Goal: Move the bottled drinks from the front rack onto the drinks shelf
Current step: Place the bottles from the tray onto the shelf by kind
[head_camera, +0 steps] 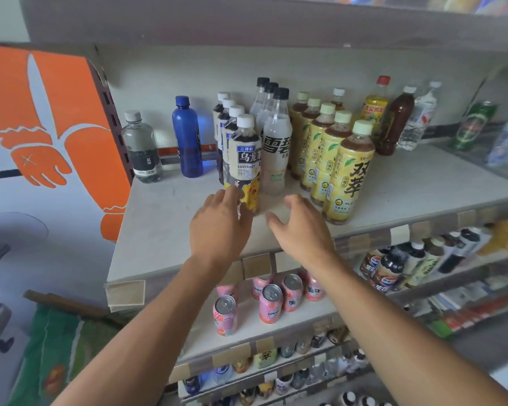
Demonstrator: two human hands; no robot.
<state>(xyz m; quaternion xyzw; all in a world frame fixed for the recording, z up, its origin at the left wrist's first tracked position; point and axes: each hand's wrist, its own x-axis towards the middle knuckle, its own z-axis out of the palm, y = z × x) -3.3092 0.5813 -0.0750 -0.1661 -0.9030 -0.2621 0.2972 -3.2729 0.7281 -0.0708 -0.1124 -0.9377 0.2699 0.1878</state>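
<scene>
Head view: left hand (217, 227) at the foot of the front tea bottle (242, 162), fingertips touching its lower label, not wrapped round it; right hand (301, 227) loose-fingered and empty just beside, over bare shelf (159, 230). Bottle upright, heading its row, set back from the shelf's front edge. Risk judged: a nudge that low could tip it back, felling the row and the soda bottle (276, 150) alongside.
</scene>
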